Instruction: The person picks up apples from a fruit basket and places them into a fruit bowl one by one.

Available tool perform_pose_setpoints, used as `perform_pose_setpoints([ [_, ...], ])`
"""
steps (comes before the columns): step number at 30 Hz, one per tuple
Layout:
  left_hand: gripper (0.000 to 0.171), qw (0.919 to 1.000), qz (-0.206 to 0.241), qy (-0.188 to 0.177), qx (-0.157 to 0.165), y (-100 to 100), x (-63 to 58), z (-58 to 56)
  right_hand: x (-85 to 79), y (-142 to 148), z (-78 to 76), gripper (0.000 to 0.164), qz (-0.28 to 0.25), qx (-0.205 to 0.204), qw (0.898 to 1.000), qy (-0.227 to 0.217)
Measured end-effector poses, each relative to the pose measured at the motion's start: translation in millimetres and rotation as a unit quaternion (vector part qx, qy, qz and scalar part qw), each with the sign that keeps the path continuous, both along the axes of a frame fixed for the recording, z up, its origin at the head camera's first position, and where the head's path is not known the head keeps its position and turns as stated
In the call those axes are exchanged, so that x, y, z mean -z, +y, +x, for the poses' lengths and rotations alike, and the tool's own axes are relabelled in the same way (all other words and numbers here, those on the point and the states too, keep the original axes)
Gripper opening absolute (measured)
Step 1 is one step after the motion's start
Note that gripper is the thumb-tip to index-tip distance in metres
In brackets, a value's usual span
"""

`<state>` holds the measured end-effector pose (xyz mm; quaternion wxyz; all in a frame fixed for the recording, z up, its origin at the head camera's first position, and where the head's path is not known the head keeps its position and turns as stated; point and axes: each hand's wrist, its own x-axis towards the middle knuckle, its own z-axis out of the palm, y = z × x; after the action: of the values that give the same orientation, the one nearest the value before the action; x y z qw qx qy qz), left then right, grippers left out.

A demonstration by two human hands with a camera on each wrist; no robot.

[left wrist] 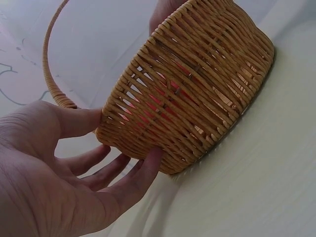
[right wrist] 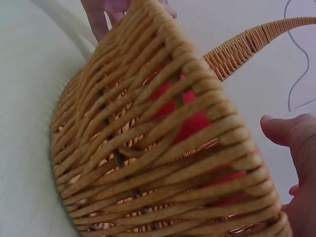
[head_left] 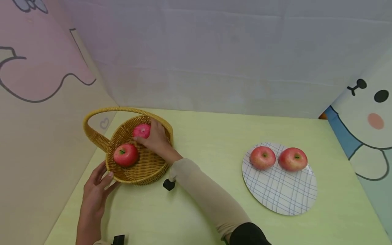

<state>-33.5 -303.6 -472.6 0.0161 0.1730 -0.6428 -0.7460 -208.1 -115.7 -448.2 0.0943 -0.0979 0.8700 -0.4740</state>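
A round wicker basket (head_left: 144, 177) with a tall arched handle (head_left: 128, 109) stands at the left of the table. My left hand (head_left: 95, 194) grips its near left side; the left wrist view has the thumb at the rim and fingertips against the woven wall (left wrist: 197, 98). Inside the basket, my right hand (head_left: 159, 139) holds a pinkish-red apple (head_left: 142, 130), its dimpled end facing up, with the thumb along its near edge. Another red apple (head_left: 126, 155), stem up, lies nearer the left rim. In the right wrist view the weave hides most of the right fingers.
A round white plate (head_left: 281, 197) with a blue check pattern lies on the right of the table (head_left: 199, 136). Two red apples, one on the left (head_left: 262, 158) and one on the right (head_left: 293, 159), rest on its far half. Pale wall panels (head_left: 220, 61) border the table.
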Motion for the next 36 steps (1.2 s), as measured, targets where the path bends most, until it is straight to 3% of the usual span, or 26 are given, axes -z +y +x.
perform_pose_setpoints([
  [8, 0.066, 0.9999, -0.003, 0.013, 0.003, 1, 2.7, 0.2, 5.9, -4, -4.7, 0.103, 0.019, -0.012, 1.000, -0.004],
  [23, 0.064, 0.9998, -0.015, 0.012, 0.000, 4, 2.8, 0.9, 13.7, -9, -10.3, 0.099, 0.009, -0.029, 0.999, -0.020],
  [36, 0.065, 0.9998, -0.018, 0.011, 0.002, 2, 1.9, 1.1, 12.7, -12, -6.4, 0.100, 0.030, -0.042, 0.999, -0.007],
])
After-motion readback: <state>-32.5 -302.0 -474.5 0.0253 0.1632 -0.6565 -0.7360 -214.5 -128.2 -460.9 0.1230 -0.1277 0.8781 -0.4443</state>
